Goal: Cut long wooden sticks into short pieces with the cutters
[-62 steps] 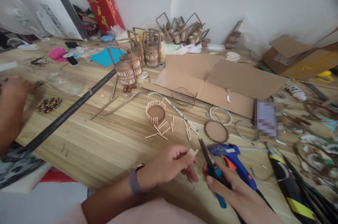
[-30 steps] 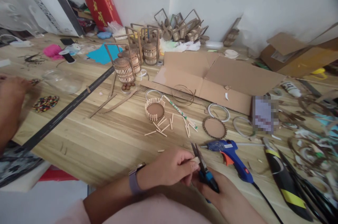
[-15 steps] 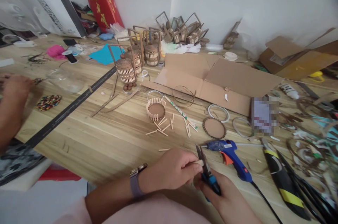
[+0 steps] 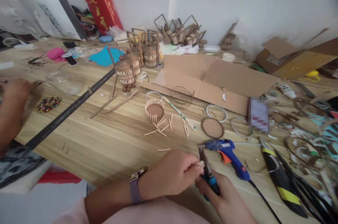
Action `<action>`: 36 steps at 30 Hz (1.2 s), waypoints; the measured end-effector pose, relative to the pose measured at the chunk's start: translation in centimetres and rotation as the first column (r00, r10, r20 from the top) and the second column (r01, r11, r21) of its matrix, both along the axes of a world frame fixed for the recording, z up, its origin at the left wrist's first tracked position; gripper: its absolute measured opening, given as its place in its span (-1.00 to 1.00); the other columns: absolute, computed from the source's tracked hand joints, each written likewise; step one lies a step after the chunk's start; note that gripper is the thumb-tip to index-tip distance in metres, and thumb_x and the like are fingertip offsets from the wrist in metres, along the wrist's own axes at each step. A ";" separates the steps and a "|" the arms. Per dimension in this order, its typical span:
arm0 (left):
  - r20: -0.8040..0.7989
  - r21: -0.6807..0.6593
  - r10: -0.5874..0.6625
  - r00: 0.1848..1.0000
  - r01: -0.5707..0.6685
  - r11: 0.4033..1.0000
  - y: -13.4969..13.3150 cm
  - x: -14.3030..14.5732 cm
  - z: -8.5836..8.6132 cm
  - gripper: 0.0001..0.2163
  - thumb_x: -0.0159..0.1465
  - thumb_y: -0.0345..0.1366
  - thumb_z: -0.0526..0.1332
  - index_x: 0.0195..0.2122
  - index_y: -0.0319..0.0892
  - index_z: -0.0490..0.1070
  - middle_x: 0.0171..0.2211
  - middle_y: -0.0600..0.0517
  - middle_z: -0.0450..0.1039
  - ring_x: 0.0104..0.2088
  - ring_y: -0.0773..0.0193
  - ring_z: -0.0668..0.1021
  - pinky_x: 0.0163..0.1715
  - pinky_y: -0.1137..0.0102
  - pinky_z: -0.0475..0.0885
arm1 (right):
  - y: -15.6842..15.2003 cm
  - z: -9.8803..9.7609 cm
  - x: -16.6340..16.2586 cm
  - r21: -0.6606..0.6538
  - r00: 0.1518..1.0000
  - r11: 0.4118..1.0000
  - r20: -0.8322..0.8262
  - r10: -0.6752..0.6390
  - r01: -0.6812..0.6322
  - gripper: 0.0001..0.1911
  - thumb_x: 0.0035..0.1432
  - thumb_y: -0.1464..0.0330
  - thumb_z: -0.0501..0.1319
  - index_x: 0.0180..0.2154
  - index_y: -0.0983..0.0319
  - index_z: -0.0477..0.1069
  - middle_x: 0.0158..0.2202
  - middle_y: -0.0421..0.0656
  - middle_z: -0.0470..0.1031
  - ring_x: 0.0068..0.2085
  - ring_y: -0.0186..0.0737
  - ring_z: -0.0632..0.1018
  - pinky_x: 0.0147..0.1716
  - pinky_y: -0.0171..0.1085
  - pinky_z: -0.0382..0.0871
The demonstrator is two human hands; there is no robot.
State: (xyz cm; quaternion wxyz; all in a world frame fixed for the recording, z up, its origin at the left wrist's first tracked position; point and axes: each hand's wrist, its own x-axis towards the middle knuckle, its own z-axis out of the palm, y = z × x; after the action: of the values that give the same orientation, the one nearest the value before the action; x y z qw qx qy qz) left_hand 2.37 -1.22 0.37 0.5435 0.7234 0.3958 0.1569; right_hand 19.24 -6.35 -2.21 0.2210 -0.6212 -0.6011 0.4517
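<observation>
My left hand (image 4: 171, 173), a watch on its wrist, is closed on a short pale wooden stick (image 4: 200, 163) pinched at the fingertips. My right hand (image 4: 224, 197) grips blue-handled scissors (image 4: 207, 173), whose dark blades sit right against the end of the stick. Both hands hover over the near edge of the wooden table (image 4: 105, 139). Several cut stick pieces (image 4: 163, 127) lie beyond them beside a small round basket base ringed with upright sticks (image 4: 155, 109).
A blue glue gun (image 4: 229, 153) lies just right of my hands. Flat cardboard (image 4: 211, 76), rings, a round disc (image 4: 212, 127) and finished small baskets (image 4: 126, 69) crowd the middle and back. Another person's hand (image 4: 14, 92) works at the far left, near beads (image 4: 49, 103).
My left hand's stick and the scissors have come together: earlier they were apart with the blades open, now the blades meet the stick's end. A cut piece has appeared on the table.
</observation>
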 end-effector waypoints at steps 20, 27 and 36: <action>0.054 -0.268 0.074 0.996 -0.057 0.962 0.7 -0.1 -0.8 -0.84 0.24 -0.27 0.11 -0.48 -0.17 0.29 -0.62 0.16 0.31 -0.60 0.41 0.35 -0.59 0.51 0.17 | 0.9 1.2 0.6 -0.086 0.992 0.992 -0.089 0.085 -0.093 -0.69 0.19 0.15 0.13 -0.32 0.20 0.53 -0.31 -0.15 0.59 -0.22 -0.10 0.54 -0.17 -0.29 0.39; 0.022 -0.150 0.076 0.997 -0.071 0.986 0.7 0.0 -0.9 -0.75 0.27 -0.26 0.09 -0.55 -0.19 0.25 -0.64 0.16 0.25 -0.59 0.43 0.32 -0.56 0.50 0.13 | 1.2 1.3 0.8 -0.114 0.998 0.991 -0.016 0.062 -0.063 -0.69 0.15 0.12 0.17 -0.29 0.19 0.53 -0.37 -0.16 0.60 -0.27 -0.09 0.55 -0.22 -0.27 0.43; 0.059 -0.103 0.047 0.997 -0.041 0.994 0.7 0.0 -0.5 -0.73 0.29 -0.24 0.07 -0.55 -0.19 0.22 -0.62 0.16 0.20 -0.56 0.42 0.27 -0.55 0.47 0.07 | 1.1 1.9 0.6 -0.073 0.998 0.997 -0.067 -0.009 0.004 -0.74 0.11 0.15 0.20 -0.32 0.18 0.54 -0.29 -0.13 0.65 -0.16 -0.01 0.58 -0.09 -0.21 0.43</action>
State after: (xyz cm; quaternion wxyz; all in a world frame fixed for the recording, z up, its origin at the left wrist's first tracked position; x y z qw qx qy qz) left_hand 2.36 -0.52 -0.17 0.5881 0.6807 0.4022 0.1707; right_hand 19.80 -5.27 -0.30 0.2198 -0.6151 -0.5745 0.4932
